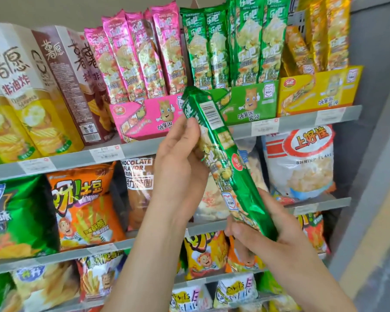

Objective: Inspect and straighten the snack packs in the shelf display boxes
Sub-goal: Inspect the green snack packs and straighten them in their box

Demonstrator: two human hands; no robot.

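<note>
Out in front of the shelves, the left hand [178, 163] curls round the upper half of a long green snack pack [226, 158], its top overlapping the green display box [263, 104], slanting down to the right hand [286, 239], which grips its lower end.

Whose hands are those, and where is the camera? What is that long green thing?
No machine here, just a person. The camera sits on their head, looking forward and down, so you see their own hands in a shop. The left hand holds the upper part of a long green snack pack; the right hand grips its lower end, so it slants. Behind, on the top shelf, stand a pink display box, a green display box and a yellow display box, each holding tall packs of its colour. Snack bags sit lower down.
</note>
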